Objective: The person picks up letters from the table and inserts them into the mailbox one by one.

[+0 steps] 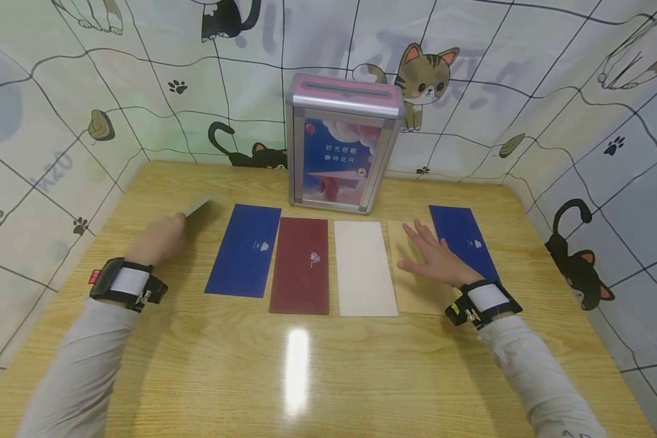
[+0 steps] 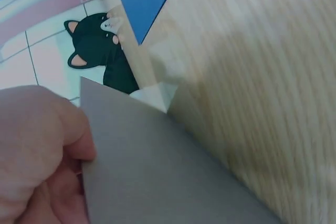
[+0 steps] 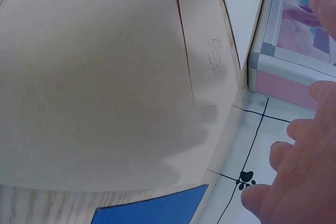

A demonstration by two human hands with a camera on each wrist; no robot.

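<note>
My left hand, at the left side of the table, pinches a flat grey envelope by its edge. In the head view only a thin strip of it shows, tilted up over the wood. My right hand has its fingers spread over a tan envelope, whose large plain face fills much of the right wrist view. Beside that hand, on the right, lies a blue envelope, partly under the wrist. A white envelope lies to the tan one's left.
A dark red envelope and another blue envelope continue the row leftward. Behind them stands a silver-framed box with a pink slotted top. Cat-patterned cloth surrounds the wooden table at the back and sides.
</note>
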